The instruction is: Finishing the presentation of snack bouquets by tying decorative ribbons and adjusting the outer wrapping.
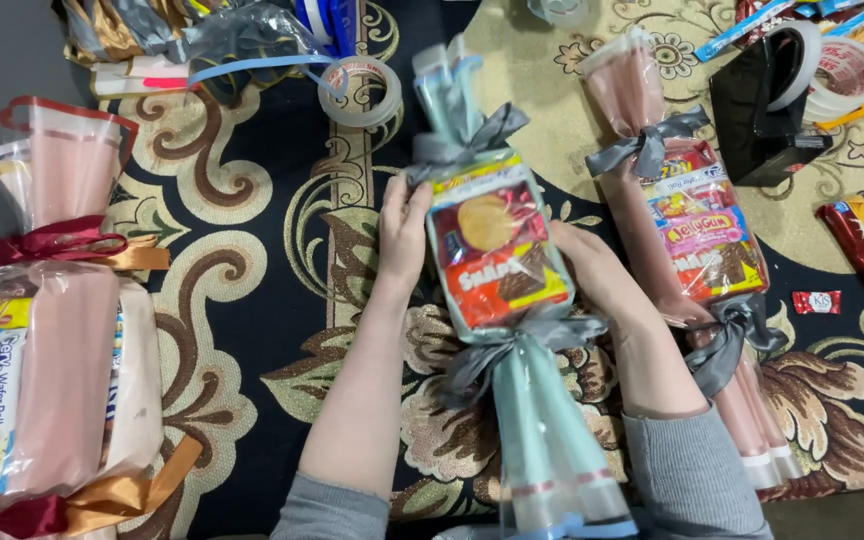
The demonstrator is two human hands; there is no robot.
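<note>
Snack parcel (497, 250) in pale blue wrap, tied with grey ribbons (467, 135), lying mid-carpet (252, 300), gripped along its sides by left hand (404, 230) and right hand (592, 265); pink parcel (687, 220) just right, tape roll (360, 90) far left.

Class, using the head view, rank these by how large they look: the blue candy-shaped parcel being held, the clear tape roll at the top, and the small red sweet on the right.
1. Blue parcel, by far the largest.
2. Tape roll.
3. Red sweet, the smallest.
</note>
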